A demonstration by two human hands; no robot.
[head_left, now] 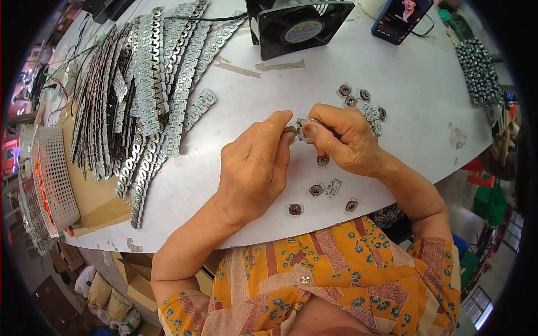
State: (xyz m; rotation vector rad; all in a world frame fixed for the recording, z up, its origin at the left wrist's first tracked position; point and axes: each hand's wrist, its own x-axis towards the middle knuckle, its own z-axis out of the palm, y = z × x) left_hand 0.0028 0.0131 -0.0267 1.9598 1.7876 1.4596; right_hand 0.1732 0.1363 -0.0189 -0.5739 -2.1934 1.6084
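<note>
Silver metal plate (pixel 304 129), small, pinched between thumb and forefinger of the right hand (pixel 348 140); long axis half hidden, direction unclear to me; just left of it, dark piece (pixel 290 130), pinched in the left hand (pixel 253 162); near the right hand, brown disc (pixel 323 161) on white table (pixel 426 117)

This is a workshop: the white worktable (pixel 417 148) has metal strips (pixel 150 84) heaped on its left, sacks (pixel 100 290) and cartons (pixel 139 283) below.
</note>
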